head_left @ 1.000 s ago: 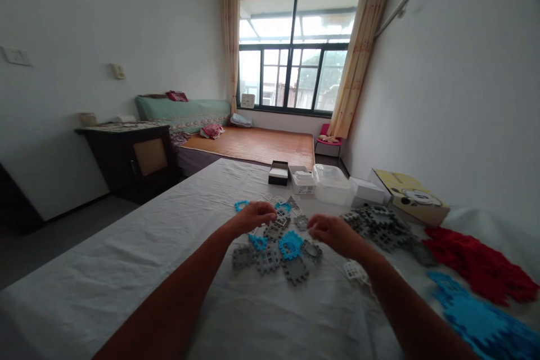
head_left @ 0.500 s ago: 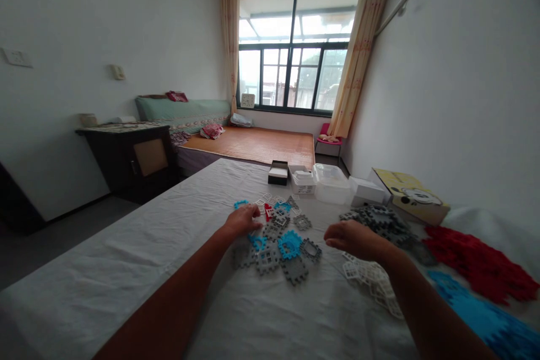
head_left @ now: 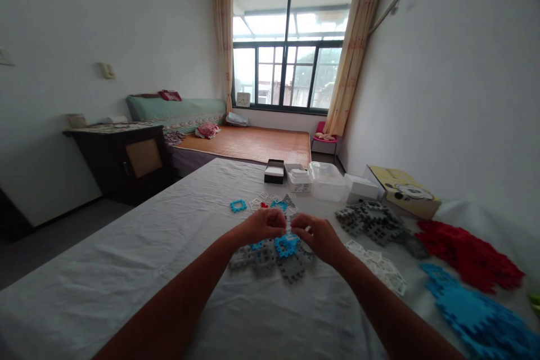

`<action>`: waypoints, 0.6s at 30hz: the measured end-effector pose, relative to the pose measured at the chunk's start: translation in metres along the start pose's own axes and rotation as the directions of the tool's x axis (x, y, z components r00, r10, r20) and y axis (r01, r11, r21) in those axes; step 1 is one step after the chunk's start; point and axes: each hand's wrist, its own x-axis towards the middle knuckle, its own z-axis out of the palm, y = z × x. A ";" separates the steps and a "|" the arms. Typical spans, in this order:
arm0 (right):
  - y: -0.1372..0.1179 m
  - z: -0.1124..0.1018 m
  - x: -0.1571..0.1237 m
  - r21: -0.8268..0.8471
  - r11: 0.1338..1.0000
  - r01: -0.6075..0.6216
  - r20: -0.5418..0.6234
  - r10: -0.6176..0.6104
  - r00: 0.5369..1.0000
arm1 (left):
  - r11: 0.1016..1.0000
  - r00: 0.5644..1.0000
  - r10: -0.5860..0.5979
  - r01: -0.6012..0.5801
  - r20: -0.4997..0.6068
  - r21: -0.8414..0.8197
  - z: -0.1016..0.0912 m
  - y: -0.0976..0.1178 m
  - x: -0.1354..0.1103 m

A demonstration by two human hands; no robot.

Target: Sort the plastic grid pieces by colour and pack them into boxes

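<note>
L hand: ctr of frame, fingers curled in toward thumb, so mostly closed; can't tell if anything is pinched at the tips.
R hand: just right of ctr, facing the L hand, fingers bent w/ a small gap by the thumb; can't tell what, if anything, it grips.
Gap btwn hands: narrow, fingertips near each other (too blurred to say if a small pc sits there).
Blue toothed pc: ctr of frame, directly below the fingertips in view, partly covered by the R hand.
Grey pcs: lower ctr, clustered below both hands, some partly hidden.
Blue frame pc: left of ctr, apart from the cluster, up & left of L hand.
Red pc: just above L hand, small part showing, next to white lattice pcs.
White pile: right of ctr, beside the R forearm.
Dk grey heap: right side, beyond the R hand.
Red heap: far right.
Blue heap: lower right corner area.
Boxes: black box & clear tub, mid-frame above hands.
</note>
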 end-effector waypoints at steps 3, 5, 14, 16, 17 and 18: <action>0.022 -0.044 -0.007 -0.103 0.994 -0.027 0.158 0.044 0.986 | 0.978 0.999 -0.032 0.037 -0.030 0.206 -0.017 -0.003 -0.004; 0.041 -0.076 -0.015 -0.147 0.983 -0.106 0.279 0.144 0.949 | 0.938 0.994 -0.098 0.111 -0.055 0.328 -0.034 -0.009 -0.009; 0.059 -0.088 -0.019 -0.326 0.937 -0.127 0.288 0.226 0.930 | 0.714 0.912 -0.409 0.340 -0.029 0.612 -0.075 -0.026 -0.028; 0.048 -0.076 -0.015 -0.322 0.941 -0.107 0.301 0.208 0.931 | 0.684 0.899 -0.437 0.341 -0.012 0.645 -0.074 -0.023 -0.028; 0.043 -0.071 -0.013 -0.319 0.943 -0.099 0.314 0.204 0.927 | 0.675 0.896 -0.444 0.337 -0.003 0.656 -0.073 -0.023 -0.027; 0.038 -0.066 -0.012 -0.318 0.944 -0.092 0.324 0.199 0.925 | 0.670 0.895 -0.446 0.334 -0.001 0.663 -0.073 -0.023 -0.027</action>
